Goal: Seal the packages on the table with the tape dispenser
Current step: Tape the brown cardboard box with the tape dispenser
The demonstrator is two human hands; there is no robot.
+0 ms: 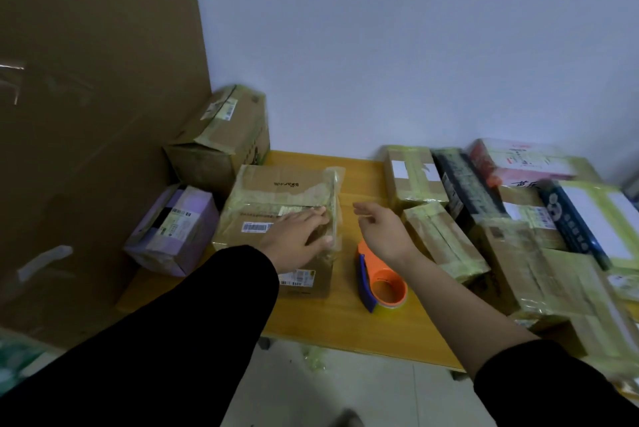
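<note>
- Down the middle of the yellow table (345, 326), a bare strip runs from the front edge back to the white wall (415, 46). It is the only open lane for moving.
- The orange tape dispenser (383, 285), with its blue handle, lies on its side in that lane, near the front edge. I take clock directions from it, with 12 toward the wall.
- At 10 o'clock the taped cardboard box (276, 195) stands just beside the lane, and its right edge forms the lane's left border.
- At 9 o'clock, past that box, a purple box (179, 229) sits at the table's left edge. It is close to a tall cardboard sheet (86, 115) that closes off that side.
- At 11 o'clock a bigger carton (224, 136) sits tilted in the back corner.
- From 1 to 4 o'clock a crowded pile of taped packages (518, 219) fills the right side, and the nearest parcel (446, 240) sits just beside the dispenser.
- At 6 o'clock there is some bare tabletop, then the front edge, then pale floor (345, 392).
- The left hand (297, 240) rests palm-down on top of the taped cardboard box with fingers straight and spread, gripping nothing. Its thumb is near the box's right edge.
- The right hand (383, 229) hangs over the far end of the tape dispenser with loose, slightly bent fingers and holds nothing. I cannot tell whether the wrist touches the dispenser.
</note>
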